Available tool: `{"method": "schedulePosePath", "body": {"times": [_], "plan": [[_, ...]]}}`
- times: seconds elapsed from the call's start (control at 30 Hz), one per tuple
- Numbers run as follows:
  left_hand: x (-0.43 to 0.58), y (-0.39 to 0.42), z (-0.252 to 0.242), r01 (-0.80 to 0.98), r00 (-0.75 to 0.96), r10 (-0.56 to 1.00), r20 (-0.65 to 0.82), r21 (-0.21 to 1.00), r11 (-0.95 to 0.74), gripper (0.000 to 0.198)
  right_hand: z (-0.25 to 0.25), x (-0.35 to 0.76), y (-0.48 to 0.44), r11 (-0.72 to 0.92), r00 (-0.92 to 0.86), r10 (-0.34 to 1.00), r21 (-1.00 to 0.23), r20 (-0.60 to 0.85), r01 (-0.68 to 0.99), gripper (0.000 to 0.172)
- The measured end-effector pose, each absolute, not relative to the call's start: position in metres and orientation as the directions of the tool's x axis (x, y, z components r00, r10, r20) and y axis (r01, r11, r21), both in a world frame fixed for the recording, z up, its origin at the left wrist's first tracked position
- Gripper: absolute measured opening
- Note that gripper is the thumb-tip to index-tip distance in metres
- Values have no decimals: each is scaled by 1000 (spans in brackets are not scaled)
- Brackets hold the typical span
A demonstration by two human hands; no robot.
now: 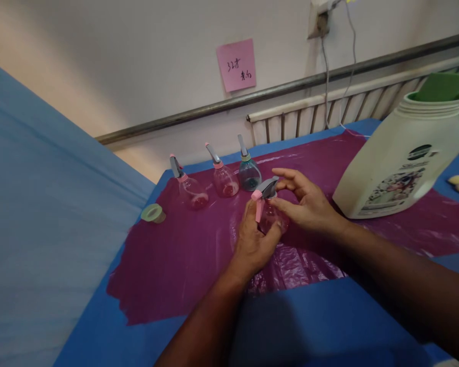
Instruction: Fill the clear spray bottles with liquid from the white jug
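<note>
Head view: both my forearms reach in from bottom, meeting mid-table over the purple sheet (183, 265). My left hand (254, 239) is wrapped around the body of the small spray bottle (271, 214), which stands upright on the sheet. My right hand (309, 204) has its fingers half-curled, thumb and fingertips pinching the trigger head (265, 188). The bottle is clear pink; can't tell how full. Three more sprayers (224, 178) stand in a row behind. The white jug (401, 158) on my right has a green piece in its mouth.

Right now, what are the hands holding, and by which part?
A small pink spray bottle, held in both hands: the left hand wraps its round body, and the right hand pinches the grey sprayer head.
</note>
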State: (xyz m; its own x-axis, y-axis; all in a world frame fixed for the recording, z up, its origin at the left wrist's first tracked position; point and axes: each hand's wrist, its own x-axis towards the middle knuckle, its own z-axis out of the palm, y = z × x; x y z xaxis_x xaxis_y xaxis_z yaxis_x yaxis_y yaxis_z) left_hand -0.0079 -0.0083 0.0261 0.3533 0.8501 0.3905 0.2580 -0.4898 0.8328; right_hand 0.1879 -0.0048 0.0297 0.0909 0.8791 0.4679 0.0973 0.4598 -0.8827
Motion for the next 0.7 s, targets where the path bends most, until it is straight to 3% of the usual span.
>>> {"method": "schedulePosePath", "body": {"times": [0.2,0.33,0.47,0.57,0.7], "plan": [[-4,-7,31,190,358,822,442,828,-528,55,33,174,-3,479,159,856,-871,492,110,73],[-7,-7,30,233,364,823,436,813,-534,59,38,176,-9,506,63,859,-861,508,44,76],[-10,-7,26,265,358,830,427,806,-529,62,41,183,-16,437,-31,899,-899,437,-17,75],[-10,-8,25,286,352,845,402,814,-507,62,40,187,-16,405,7,914,-914,405,26,71],[-9,-8,28,274,362,841,402,817,-508,63,34,187,-8,456,92,881,-884,465,103,70]]}}
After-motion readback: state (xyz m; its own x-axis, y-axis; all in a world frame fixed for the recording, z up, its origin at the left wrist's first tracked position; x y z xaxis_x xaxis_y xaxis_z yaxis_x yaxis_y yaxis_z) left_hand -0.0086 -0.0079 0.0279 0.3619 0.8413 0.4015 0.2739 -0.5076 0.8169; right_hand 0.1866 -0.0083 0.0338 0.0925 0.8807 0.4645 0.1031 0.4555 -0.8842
